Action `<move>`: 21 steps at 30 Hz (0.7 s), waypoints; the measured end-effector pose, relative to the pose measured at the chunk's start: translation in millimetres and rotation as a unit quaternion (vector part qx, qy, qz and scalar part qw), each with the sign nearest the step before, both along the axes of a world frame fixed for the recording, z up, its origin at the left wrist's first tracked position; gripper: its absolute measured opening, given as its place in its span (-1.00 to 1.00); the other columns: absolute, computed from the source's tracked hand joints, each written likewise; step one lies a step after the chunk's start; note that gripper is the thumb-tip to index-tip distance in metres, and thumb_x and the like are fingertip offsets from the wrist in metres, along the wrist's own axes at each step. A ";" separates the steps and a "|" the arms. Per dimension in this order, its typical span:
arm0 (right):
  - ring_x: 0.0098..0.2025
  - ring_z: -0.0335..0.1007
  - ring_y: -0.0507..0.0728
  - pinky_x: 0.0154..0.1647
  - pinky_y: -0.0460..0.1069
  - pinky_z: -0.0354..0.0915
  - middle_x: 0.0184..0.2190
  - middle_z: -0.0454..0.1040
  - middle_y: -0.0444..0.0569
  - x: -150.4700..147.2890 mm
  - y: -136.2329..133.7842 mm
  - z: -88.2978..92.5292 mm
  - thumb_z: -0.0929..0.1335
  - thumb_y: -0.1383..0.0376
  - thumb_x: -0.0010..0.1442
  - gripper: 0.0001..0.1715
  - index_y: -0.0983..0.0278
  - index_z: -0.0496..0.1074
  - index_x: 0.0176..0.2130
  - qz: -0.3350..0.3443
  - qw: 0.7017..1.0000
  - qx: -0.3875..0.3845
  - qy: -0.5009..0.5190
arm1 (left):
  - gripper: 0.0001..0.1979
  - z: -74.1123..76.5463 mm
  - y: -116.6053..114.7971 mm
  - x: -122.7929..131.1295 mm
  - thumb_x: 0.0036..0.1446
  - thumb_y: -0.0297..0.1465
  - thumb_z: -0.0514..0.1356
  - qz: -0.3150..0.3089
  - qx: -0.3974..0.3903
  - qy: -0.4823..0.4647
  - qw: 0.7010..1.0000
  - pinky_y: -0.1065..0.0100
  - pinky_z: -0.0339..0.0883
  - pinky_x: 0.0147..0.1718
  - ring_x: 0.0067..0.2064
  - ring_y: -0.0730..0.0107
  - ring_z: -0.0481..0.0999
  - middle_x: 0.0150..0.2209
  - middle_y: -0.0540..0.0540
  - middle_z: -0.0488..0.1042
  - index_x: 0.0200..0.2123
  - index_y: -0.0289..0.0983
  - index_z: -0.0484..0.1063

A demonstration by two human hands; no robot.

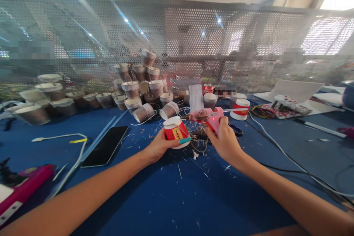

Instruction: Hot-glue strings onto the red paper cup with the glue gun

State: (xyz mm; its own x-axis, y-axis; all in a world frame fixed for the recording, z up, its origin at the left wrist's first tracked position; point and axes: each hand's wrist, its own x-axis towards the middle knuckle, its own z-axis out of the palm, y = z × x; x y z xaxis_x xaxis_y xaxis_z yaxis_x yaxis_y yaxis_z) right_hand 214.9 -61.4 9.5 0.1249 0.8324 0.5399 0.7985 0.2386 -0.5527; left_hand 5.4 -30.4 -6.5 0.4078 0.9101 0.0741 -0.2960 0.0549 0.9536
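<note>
My left hand [160, 144] is closed around a red and white paper cup [174, 131], tilted on its side above the blue table. My right hand [225, 141] grips a pink glue gun [214, 117], its nozzle pointing left toward the cup. Between and below the two lies a tangle of brown twine [198, 135]. A second red and white cup [240, 109] stands upright just behind the glue gun.
Several twine-wrapped cups [143, 84] are piled at the back against a perforated metal screen, more at far left [44, 99]. A black phone [105, 146] lies left, a pink box [24, 184] at the near left edge, cables [290, 158] at right, and a red can [208, 89].
</note>
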 end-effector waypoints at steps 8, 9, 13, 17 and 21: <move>-0.61 0.10 0.03 -0.60 -0.06 0.01 -0.60 0.17 -0.17 -0.7 0.9 0.7 0.21 0.10 0.04 -0.65 0.19 -0.11 -0.40 -0.014 1.000 -0.006 0.023 | -0.39 3.8 -4.7 0.2 -0.35 -0.50 0.42 -0.035 0.007 0.022 0.999 0.19 0.36 -0.13 -0.24 0.25 0.54 -0.26 -0.14 0.56 -0.14 -0.33 0.32; -0.60 0.12 0.04 -0.60 -0.05 0.02 -0.60 0.18 -0.16 0.2 1.6 1.9 0.22 0.07 0.04 -0.63 0.19 -0.10 -0.40 -0.026 0.999 -0.008 0.032 | -0.39 4.1 -4.8 0.2 -0.35 -0.50 0.42 -0.035 0.007 0.023 0.999 0.18 0.36 -0.13 -0.23 0.25 0.54 -0.26 -0.14 0.56 -0.14 -0.33 0.31; -0.55 0.22 0.11 -0.57 -0.03 0.07 -0.58 0.25 -0.08 11.2 9.2 6.3 0.25 0.04 0.02 -0.61 0.20 -0.05 -0.41 -0.096 0.994 -0.044 0.039 | -0.39 4.7 -4.5 0.0 -0.38 -0.50 0.42 -0.029 0.001 0.028 0.999 0.14 0.34 -0.11 -0.23 0.22 0.54 -0.27 -0.13 0.56 -0.15 -0.33 0.32; -0.45 0.29 0.19 -0.50 0.00 0.12 -0.50 0.32 0.04 26.1 19.9 6.4 0.24 0.07 0.01 -0.66 0.21 0.01 -0.40 -0.134 0.989 -0.054 0.024 | -0.38 5.2 -4.3 -0.5 -0.39 -0.50 0.43 -0.026 0.005 0.034 0.999 0.11 0.32 -0.09 -0.21 0.20 0.53 -0.26 -0.14 0.55 -0.15 -0.34 0.33; -0.49 0.24 0.15 -0.53 -0.02 0.08 -0.54 0.27 -0.04 26.0 21.1 4.3 0.24 0.07 0.00 -0.65 0.20 -0.03 -0.41 -0.114 0.993 -0.031 0.019 | -0.38 5.5 -4.8 -0.8 -0.39 -0.50 0.42 -0.026 0.005 0.034 0.999 0.09 0.31 -0.07 -0.21 0.19 0.53 -0.25 -0.15 0.55 -0.15 -0.34 0.33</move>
